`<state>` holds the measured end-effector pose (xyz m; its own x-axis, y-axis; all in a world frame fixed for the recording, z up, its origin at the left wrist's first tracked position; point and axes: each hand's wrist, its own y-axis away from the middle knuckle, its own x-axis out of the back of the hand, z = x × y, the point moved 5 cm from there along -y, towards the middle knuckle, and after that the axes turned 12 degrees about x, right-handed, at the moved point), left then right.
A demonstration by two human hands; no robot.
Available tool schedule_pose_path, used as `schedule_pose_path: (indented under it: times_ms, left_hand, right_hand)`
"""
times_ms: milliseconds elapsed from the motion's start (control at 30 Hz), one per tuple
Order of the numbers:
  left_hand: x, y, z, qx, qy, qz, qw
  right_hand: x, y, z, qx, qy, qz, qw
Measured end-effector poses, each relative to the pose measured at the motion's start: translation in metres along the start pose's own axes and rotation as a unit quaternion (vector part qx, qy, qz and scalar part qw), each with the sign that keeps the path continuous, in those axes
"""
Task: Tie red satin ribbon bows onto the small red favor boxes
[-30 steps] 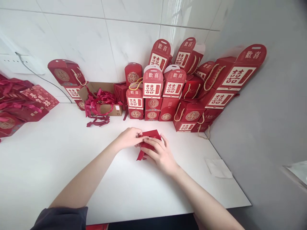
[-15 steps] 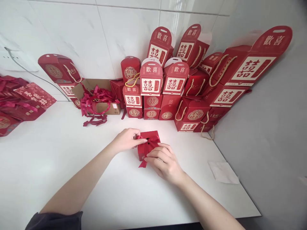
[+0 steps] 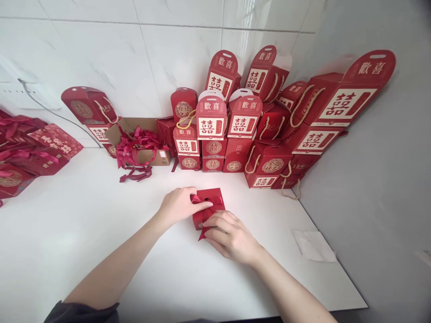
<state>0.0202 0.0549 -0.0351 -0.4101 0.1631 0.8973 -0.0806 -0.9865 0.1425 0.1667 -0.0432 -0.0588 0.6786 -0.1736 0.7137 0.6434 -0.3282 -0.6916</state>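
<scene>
Red box (image 3: 213,194) just below centre of frame; my left hand (image 3: 178,204) grips its left side, thumb across top; my right hand (image 3: 234,235) curls at ribbon tail (image 3: 202,234), pinch hidden, cannot tell; best: thumb firm, ribbon untwisted, light pressure on box walls.

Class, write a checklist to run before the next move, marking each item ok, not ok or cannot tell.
1. Left hand on the red box: ok, thumb over its top.
2. Right hand at the ribbon tail: ok, right beside it.
3. Firm pinch on that tail: cannot tell.
4. Ribbon in full view: not ok, hands cover part.
5. Loose ribbons all inside the carton: not ok, some lie in front.
</scene>
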Motion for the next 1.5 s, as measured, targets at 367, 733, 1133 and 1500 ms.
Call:
schedule_pose_path:
  times_ms: [367, 733, 1133, 1500]
  left_hand:
    - [0.0, 0.003, 0.004, -0.017, -0.033, -0.022, 0.999]
    - [0.006, -0.001, -0.009, -0.025, 0.074, -0.191, 0.978]
    - [0.004, -0.011, -0.009, -0.034, 0.132, -0.261, 0.956]
    - [-0.006, -0.006, -0.012, 0.013, 0.142, -0.293, 0.945]
  right_hand:
    - [0.015, 0.009, -0.003, 0.007, -0.015, 0.105, 0.994]
    - [0.019, 0.026, 0.036, -0.158, -0.057, 0.177, 0.97]
    - [0.003, 0.013, 0.094, -0.412, -0.333, 0.081, 0.844]
    - [0.005, -0.016, 0.1, -0.361, -0.405, -0.122, 0.831]
